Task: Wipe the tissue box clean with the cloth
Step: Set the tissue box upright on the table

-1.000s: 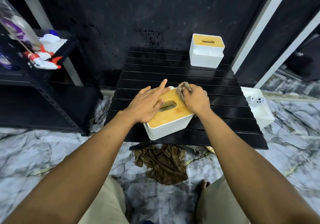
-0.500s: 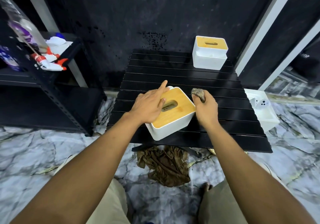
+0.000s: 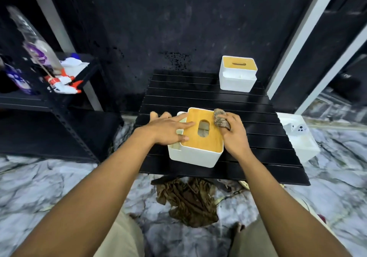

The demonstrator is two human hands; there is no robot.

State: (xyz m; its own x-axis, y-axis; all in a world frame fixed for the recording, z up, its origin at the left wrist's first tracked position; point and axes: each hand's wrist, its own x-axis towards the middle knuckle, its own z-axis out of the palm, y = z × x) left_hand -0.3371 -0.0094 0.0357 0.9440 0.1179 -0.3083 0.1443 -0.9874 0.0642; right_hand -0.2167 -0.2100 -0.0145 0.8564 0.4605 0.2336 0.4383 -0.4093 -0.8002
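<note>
A white tissue box (image 3: 195,155) with a wooden lid and an oval slot stands near the front of a black slatted table (image 3: 258,137). My left hand (image 3: 166,129) lies flat on the box's left side, fingers straight, index finger reaching onto the lid. My right hand (image 3: 234,131) grips a bunched brownish cloth (image 3: 219,118) and presses it against the lid's right far edge.
A second white tissue box (image 3: 237,74) stands at the table's far right corner. A brown rag (image 3: 188,199) lies on the marble floor under the front edge. A black shelf (image 3: 49,101) with spray bottles is at the left; a white tray (image 3: 299,139) sits on the floor at the right.
The box has been turned so its front faces me more squarely. My right hand with the cloth came from beside the box back onto the lid's right edge. My left hand slid further left.
</note>
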